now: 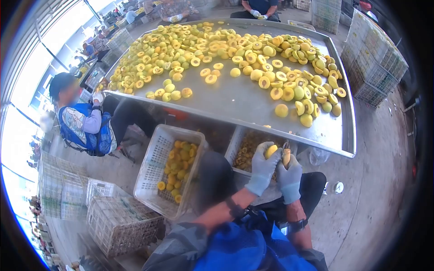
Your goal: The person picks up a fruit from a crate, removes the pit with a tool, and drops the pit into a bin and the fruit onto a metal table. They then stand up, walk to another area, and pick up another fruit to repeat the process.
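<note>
My left hand, in a pale glove, is closed on a yellow fruit half. Just right of it, my gloved right hand grips a tool with a wooden handle and a metal tip that points up. Both hands are above the near edge of the metal table, over a crate of pits and scraps. Many halved yellow-green fruits lie on the table, some with brown pits showing. A white crate left of my knees holds yellow fruits.
A co-worker in a blue vest sits at the table's left side. Gloved hands of other people show at the far side. Crates are stacked at right and lower left. A jar stands on the floor by my right knee.
</note>
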The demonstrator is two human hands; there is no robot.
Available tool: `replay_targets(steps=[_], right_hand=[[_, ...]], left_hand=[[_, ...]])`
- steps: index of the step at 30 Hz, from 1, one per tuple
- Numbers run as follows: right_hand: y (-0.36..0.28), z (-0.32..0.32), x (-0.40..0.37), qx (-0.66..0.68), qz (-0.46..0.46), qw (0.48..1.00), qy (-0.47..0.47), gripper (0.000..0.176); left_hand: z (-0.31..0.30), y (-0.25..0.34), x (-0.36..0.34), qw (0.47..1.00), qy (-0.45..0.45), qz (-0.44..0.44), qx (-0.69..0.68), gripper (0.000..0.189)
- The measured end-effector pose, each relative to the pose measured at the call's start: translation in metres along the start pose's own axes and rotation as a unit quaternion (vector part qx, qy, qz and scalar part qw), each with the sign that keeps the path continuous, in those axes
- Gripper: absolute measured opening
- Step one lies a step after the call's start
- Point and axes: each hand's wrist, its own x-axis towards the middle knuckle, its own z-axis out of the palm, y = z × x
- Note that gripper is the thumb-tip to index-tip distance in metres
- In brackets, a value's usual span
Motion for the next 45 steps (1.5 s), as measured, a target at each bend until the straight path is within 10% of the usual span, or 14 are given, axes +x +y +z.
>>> replay_targets(steps=[7, 10, 16, 19, 32, 45], right_hand=[[0.001, 0.006, 0.002, 0.064, 0.018, 0.998, 0.009, 0.017], [0.005, 0.008, 0.002, 0.174, 0.048, 0.983, -0.021, 0.015], [0.0, -0.03, 0.009, 0.308, 0.251, 0.903, -0.164, 0.024], [0.009, -0.022, 0.012, 0.089, 0.099, 0.983, -0.128, 0.028], [-0.001, -0.018, 0.015, -0.069, -0.084, 0.972, -0.21, 0.033], [-0.007, 0.001, 0.013, -0.045, -0.05, 0.976, -0.207, 0.037]], left_hand=[[-0.007, -0.001, 0.015, 0.995, -0.019, -0.09, 0.038, 0.026], [-0.015, -0.001, 0.029, 0.948, -0.054, -0.305, -0.077, 0.048], [-0.042, -0.021, 0.043, 0.872, -0.075, -0.341, -0.342, 0.067], [-0.048, -0.024, 0.041, 0.9, -0.163, -0.198, -0.352, 0.053], [-0.053, -0.012, 0.035, 0.919, -0.163, -0.167, -0.319, 0.058], [-0.036, -0.005, 0.039, 0.918, -0.089, -0.209, -0.326, 0.055]])
